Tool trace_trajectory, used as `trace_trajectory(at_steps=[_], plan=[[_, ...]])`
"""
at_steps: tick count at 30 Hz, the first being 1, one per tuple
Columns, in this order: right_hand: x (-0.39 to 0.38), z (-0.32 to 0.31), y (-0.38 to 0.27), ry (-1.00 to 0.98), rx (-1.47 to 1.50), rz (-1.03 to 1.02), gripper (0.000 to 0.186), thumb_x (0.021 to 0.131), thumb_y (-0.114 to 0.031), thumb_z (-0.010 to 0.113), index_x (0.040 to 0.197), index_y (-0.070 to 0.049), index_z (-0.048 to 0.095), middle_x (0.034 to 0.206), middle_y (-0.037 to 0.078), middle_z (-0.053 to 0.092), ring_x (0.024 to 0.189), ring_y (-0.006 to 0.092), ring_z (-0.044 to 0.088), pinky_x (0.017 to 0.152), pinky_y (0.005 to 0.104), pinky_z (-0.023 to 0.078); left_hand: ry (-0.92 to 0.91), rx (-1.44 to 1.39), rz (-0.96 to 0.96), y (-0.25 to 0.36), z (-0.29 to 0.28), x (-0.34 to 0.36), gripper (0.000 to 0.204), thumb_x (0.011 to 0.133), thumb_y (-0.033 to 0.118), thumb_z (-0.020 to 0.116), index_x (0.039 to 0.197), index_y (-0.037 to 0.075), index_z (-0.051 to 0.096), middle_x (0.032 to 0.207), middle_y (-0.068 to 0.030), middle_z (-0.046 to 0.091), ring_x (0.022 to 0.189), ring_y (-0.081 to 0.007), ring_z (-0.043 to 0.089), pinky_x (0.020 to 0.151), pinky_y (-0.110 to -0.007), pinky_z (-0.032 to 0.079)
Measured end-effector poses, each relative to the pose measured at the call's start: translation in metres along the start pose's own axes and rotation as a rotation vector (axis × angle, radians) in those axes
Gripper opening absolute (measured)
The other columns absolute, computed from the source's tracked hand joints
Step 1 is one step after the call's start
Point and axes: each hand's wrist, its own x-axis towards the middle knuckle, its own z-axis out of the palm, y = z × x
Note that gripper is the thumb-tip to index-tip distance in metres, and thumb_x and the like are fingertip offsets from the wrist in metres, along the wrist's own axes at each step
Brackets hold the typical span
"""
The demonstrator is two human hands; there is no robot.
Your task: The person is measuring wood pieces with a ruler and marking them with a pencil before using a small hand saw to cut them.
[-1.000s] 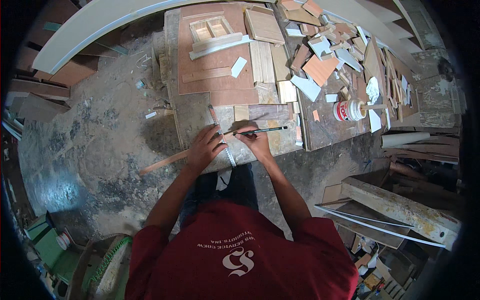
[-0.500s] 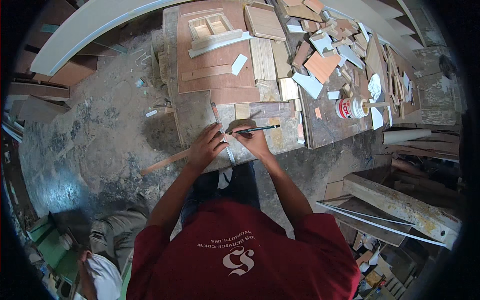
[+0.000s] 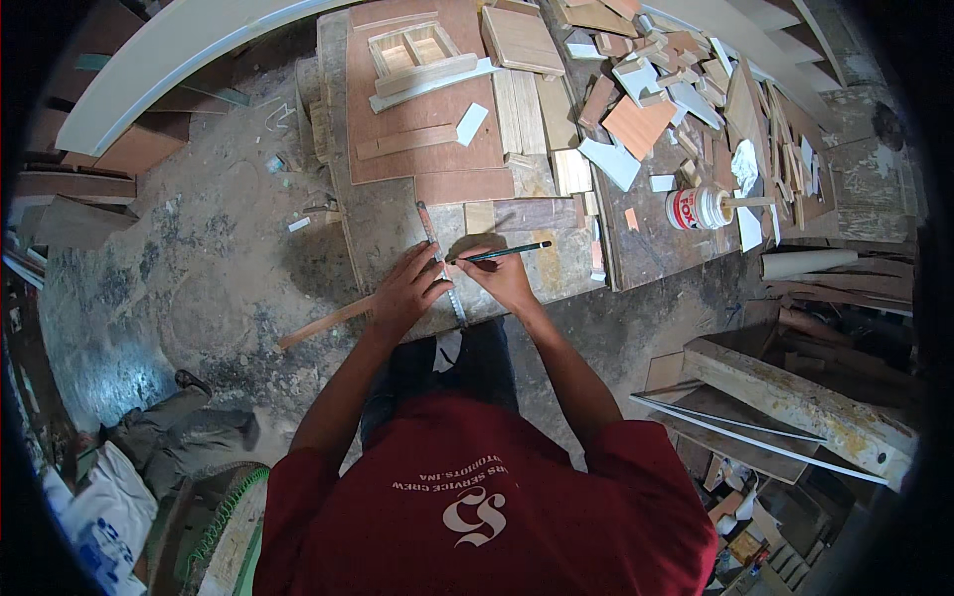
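My left hand [image 3: 402, 290] holds a narrow metal ruler [image 3: 428, 223] down on the workbench [image 3: 385, 233], its fingers and thumb along the ruler. Partly under that hand, a thin wooden strip [image 3: 323, 323] sticks out past the bench's left edge. Between the fingers of my right hand [image 3: 505, 280] is a dark pencil [image 3: 517, 250], its tip close to the ruler's right side. Whatever lies directly beneath the hands is mostly hidden.
A small divided wooden frame [image 3: 415, 50] lies on reddish plywood [image 3: 383, 114] farther back. To the right, wood offcuts [image 3: 636, 127] are piled near an open white glue tub [image 3: 699, 210]. Another person [image 3: 189, 427] is at the lower left.
The pencil tip and my right hand have shifted slightly left and up. My left hand stays on the ruler. The person at the lower left has moved.
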Motion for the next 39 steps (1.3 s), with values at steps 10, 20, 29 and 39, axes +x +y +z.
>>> trace_trajectory(at_steps=[10,20,29,39], plan=[[-0.004,-0.019,0.008,0.204,0.339,0.171,0.011,0.090,-0.005,0.065,0.092,0.004,0.070,0.085,0.008,0.070,0.076,0.0134,0.066,0.072,0.0252,0.053,0.017,0.007,0.013,0.005,-0.006,0.006,0.036,0.075,0.026,0.076,0.099,0.000,0.067,0.125,-0.0128,0.057,0.118,-0.0302,0.055,0.098,-0.041,0.048],[-0.030,-0.046,0.008,0.501,0.635,0.233,0.018,0.089,-0.005,0.068,0.102,0.006,0.066,0.087,0.013,0.070,0.077,0.0184,0.069,0.073,0.0273,0.055,0.039,0.025,0.039,0.004,-0.004,0.005,0.037,0.069,0.021,0.081,0.095,-0.002,0.068,0.123,-0.0158,0.058,0.116,-0.0321,0.057,0.094,-0.042,0.052],[-0.026,-0.036,0.006,0.445,0.533,0.213,0.015,0.089,-0.005,0.068,0.100,0.005,0.068,0.086,0.013,0.070,0.077,0.0175,0.068,0.073,0.0270,0.055,0.029,0.042,0.030,0.003,-0.002,0.003,0.037,0.069,0.022,0.080,0.097,0.000,0.068,0.123,-0.0156,0.058,0.115,-0.0321,0.057,0.093,-0.041,0.052],[-0.018,-0.031,0.015,0.332,0.371,0.157,0.016,0.088,-0.002,0.067,0.103,0.005,0.068,0.089,0.011,0.071,0.081,0.0160,0.069,0.075,0.0264,0.055,0.027,-0.018,-0.028,0.007,-0.006,0.005,0.038,0.072,0.024,0.080,0.098,0.000,0.067,0.124,-0.0145,0.058,0.116,-0.0331,0.057,0.094,-0.041,0.051]])
